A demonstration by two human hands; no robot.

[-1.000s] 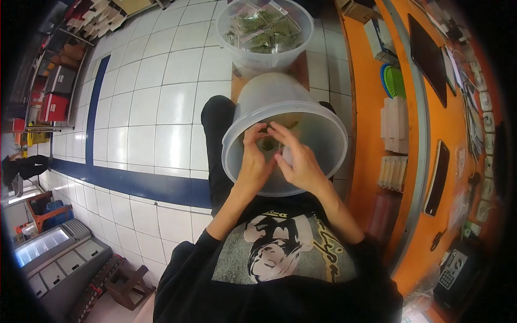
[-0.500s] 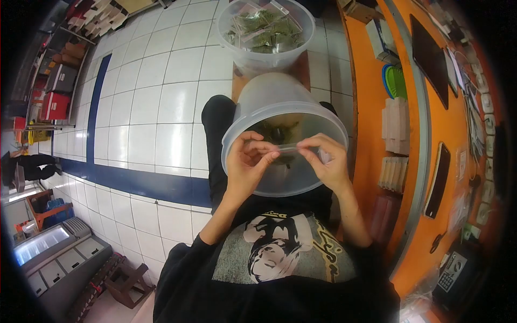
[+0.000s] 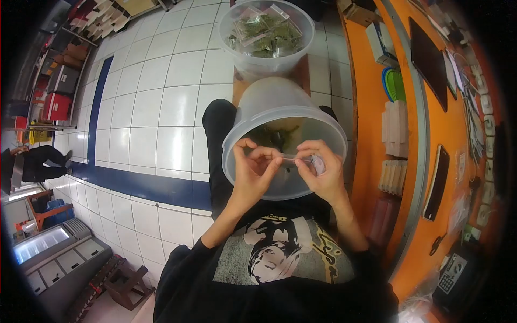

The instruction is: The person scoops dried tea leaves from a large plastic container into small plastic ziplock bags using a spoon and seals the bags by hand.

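My left hand (image 3: 253, 171) and my right hand (image 3: 326, 177) are pinching the two ends of the top edge of a small clear plastic bag (image 3: 289, 158). Its lower part is hard to make out. Some folded clear plastic (image 3: 319, 164) shows in my right palm. Both hands are over the mouth of a translucent plastic bucket (image 3: 280, 114), which leans towards me between my knees. Dark green plant matter (image 3: 285, 134) lies inside it, partly hidden by my fingers.
Beyond stands a second translucent bucket (image 3: 258, 65), holding several clear bags of green plant matter (image 3: 267, 31). An orange counter (image 3: 401, 226) with shelves runs along the right. At the far left a person in dark clothes (image 3: 37, 164) is on the tiled floor (image 3: 142, 140).
My hands have come down slightly and the stretched bag edge between them looks narrower. More of the folded plastic shows in my right hand. The person at far left has shifted.
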